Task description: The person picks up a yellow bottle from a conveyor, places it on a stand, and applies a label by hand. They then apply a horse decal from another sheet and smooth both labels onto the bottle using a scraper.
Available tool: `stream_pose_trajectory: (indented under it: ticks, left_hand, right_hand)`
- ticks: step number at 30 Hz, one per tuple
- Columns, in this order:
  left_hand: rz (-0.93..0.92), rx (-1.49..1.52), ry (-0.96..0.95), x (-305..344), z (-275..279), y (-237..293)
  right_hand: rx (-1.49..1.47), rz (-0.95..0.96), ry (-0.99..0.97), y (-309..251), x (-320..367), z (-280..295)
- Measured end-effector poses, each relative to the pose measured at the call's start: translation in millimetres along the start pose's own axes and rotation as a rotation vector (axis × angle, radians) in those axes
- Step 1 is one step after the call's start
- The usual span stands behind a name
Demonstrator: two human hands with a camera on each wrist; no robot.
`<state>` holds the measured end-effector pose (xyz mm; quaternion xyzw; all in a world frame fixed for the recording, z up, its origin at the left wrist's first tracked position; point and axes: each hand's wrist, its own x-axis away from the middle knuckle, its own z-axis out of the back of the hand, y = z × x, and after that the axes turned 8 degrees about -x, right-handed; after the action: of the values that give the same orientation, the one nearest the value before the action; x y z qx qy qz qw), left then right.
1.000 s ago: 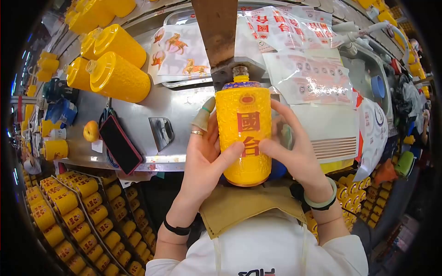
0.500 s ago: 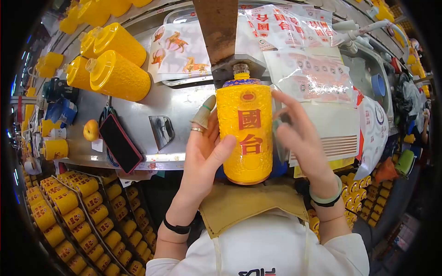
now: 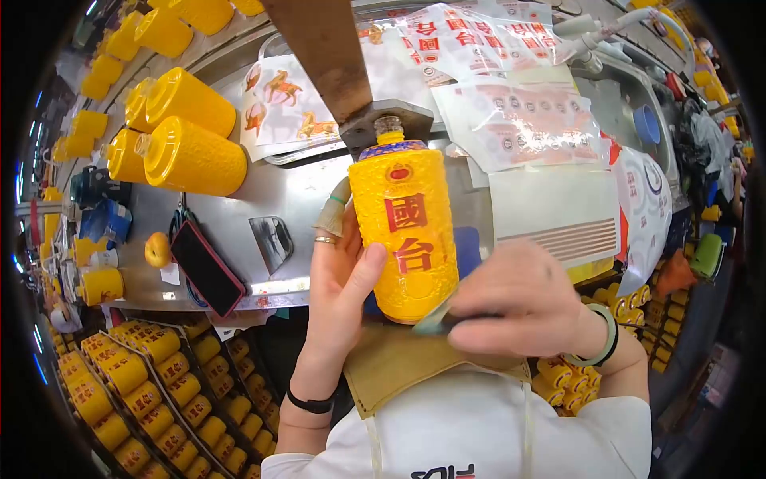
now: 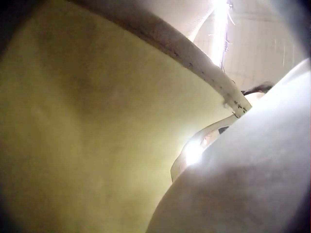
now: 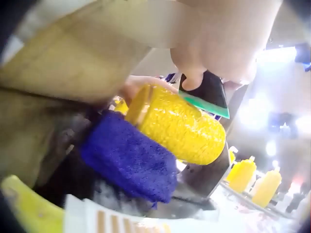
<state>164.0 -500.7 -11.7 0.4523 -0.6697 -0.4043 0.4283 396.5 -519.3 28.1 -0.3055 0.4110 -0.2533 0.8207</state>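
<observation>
My left hand (image 3: 337,279) holds a yellow embossed bottle (image 3: 405,215) with red characters, a blue-patterned shoulder and a clear neck. Its thumb lies along the bottle's left side; the other fingers are partly hidden behind. A pale finger cot covers one fingertip. My right hand (image 3: 523,299), blurred, grips a small scraper (image 5: 208,94) with a dark body and a green edge. In the right wrist view that edge lies right at the bottle's surface; in the head view it overlaps the bottle's base. The left wrist view shows mostly tan apron (image 4: 97,121), with no bottle visible.
A blue padded rest (image 5: 131,155) lies under the bottle, and a metal bracket (image 3: 319,56) stands at its neck. Yellow bottles (image 3: 195,156), a phone (image 3: 207,267) and a metal plate (image 3: 271,243) are on the left. Printed decal sheets (image 3: 519,120) lie on the right.
My right hand left the bottle's right side and moved down to its base with the scraper. The left hand stayed on the bottle, which now leans slightly, and the head view has shifted.
</observation>
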Motion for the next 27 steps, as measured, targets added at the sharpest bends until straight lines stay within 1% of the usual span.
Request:
stream_pose_trajectory:
  ticks: [1, 2, 4, 5, 6, 8, 9, 14, 16, 17, 19, 20, 22, 23, 25, 27]
  left_hand:
    - [-0.024, -0.02, 0.001, -1, -1, 0]
    - [-0.05, -0.039, 0.002, -1, -2, -1]
    - [-0.038, -0.044, 0.02, -1, -8, 1]
    - [-0.027, -0.045, 0.045, 0, -10, 2]
    - [-0.026, -0.054, 0.044, 0, -10, 2]
    - [0.004, -0.069, 0.045, 0, -9, 1]
    - [0.007, -0.077, 0.041, 1, -10, 2]
    - [-0.012, -0.114, 0.06, 3, -13, 2]
    - [-0.004, -0.122, 0.057, 4, -11, 1]
    - [0.004, -0.127, 0.059, 4, -11, 1]
    - [0.007, -0.134, 0.072, 5, -13, 2]
    - [0.006, -0.138, 0.086, 5, -14, 2]
    - [0.014, -0.144, 0.092, 6, -13, 2]
    - [0.021, -0.145, 0.098, 6, -13, 2]
    - [0.028, -0.117, 0.098, 6, -14, 4]
    - [0.035, -0.089, 0.1, 5, -16, 6]
  right_hand:
    - [-0.117, -0.242, 0.203, -5, 1, -4]
    - [0.029, -0.255, 0.258, 9, 0, 4]
    - [-0.44, -0.643, 0.532, 9, -5, -1]
    - [-0.59, -0.727, 0.504, 16, -5, -1]
    - [-0.597, -0.724, 0.509, 21, -4, -8]
    - [-0.716, -0.907, 0.548, 34, -7, -32]
    - [-0.631, -0.941, 0.493, 39, -4, -39]
    - [-0.71, -0.897, 0.47, 43, -6, -40]
    - [-0.899, -1.053, 0.487, 35, -12, -34]
    - [-0.902, -1.053, 0.492, 37, -10, -36]
    - [-0.701, -0.891, 0.47, 42, -6, -41]
    - [-0.704, -0.891, 0.474, 41, -7, -39]
    - [-0.826, -0.97, 0.447, 37, -10, -33]
    - [-0.828, -0.97, 0.45, 38, -8, -34]
    - [-0.672, -0.892, 0.436, 42, -3, -39]
    - [-0.706, -0.884, 0.44, 40, -3, -36]
